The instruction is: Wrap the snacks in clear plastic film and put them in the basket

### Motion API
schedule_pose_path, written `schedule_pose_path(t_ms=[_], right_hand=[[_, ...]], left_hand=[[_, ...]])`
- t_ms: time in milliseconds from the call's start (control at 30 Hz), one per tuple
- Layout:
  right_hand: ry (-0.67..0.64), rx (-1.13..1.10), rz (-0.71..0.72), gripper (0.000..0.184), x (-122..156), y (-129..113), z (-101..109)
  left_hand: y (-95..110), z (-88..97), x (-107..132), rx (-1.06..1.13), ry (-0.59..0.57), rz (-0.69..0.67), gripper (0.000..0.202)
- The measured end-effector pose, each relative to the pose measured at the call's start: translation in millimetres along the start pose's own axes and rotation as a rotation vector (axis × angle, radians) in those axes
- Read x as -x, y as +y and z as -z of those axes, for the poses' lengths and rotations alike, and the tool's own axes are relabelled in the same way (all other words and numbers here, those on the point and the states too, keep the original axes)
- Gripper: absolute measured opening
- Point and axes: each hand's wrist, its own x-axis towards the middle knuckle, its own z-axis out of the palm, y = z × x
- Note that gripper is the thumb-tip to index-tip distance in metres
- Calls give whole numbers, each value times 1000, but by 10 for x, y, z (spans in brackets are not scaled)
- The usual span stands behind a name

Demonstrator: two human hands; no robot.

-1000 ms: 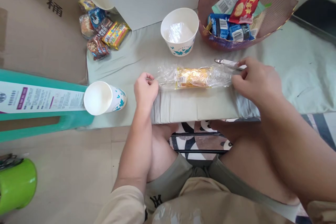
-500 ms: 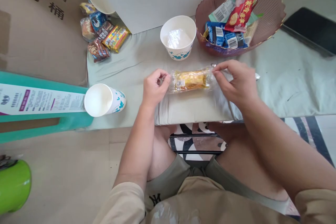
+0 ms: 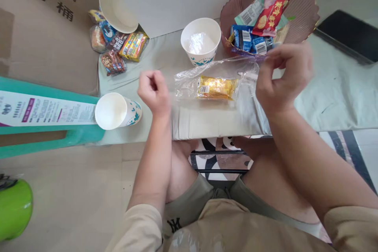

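Note:
A yellow-wrapped snack (image 3: 217, 88) with a barcode lies on the cloth-covered table in front of me, with a clear plastic film (image 3: 189, 74) spread around and behind it. My right hand (image 3: 285, 73) is raised and closed, its pinched fingers at the film's right end, which stretches up toward them. To the left of the snack, my left hand (image 3: 155, 92) is curled closed, apart from the film's visible edge. I cannot make out whether anything is inside it. Behind the film stands a white paper cup (image 3: 201, 43) with clear plastic inside.
A pink glass bowl (image 3: 304, 15) holds several wrapped snacks, with a black phone-like object (image 3: 351, 35) to its right. At left are a tipped paper cup (image 3: 113, 111), another paper cup (image 3: 118, 10), packaged snacks (image 3: 112, 63), a cardboard box (image 3: 53, 47) and a teal carton (image 3: 47, 141).
My hands have moved apart: the left went left, away from the snack, and the right went up and right, drawing the film wider. The snack lies flat between them.

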Motion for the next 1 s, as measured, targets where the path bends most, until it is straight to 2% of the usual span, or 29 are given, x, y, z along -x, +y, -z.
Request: schedule_pose_path(t_ms=[100,167,233,300,367,433,533,667,767,867,1000], right_hand=[[-190,-89,164,20,113,-173,-14],[-308,-102,170,19,171,-181,-90],[-368,-82,114,35,198,-109,-172],[-408,-59,63,48,199,-11,-220],[-417,-11,28,46,188,57,-225],[-395,26,25,34,178,79,-199],[-381,12,40,24,178,68,-145],[-393,-11,17,30,200,93,-65],[-436,-5,11,32,231,135,12],[-485,-13,30,40,274,152,94],[-536,-15,71,57,311,155,195]], left_hand=[[318,-76,215,-17,-343,-245,35],[351,-165,280,-45,-511,-292,27],[251,-241,271,-65,-593,-234,23],[109,-282,226,-59,-650,-124,33],[14,-289,189,-57,-699,-29,34],[-4,-279,176,-70,-709,2,24],[51,-264,184,-90,-687,-39,4],[111,-234,172,-85,-644,-102,12],[169,-166,161,-27,-518,-136,17],[268,-67,216,55,-429,-105,29],[366,50,362,153,-445,-50,37]])
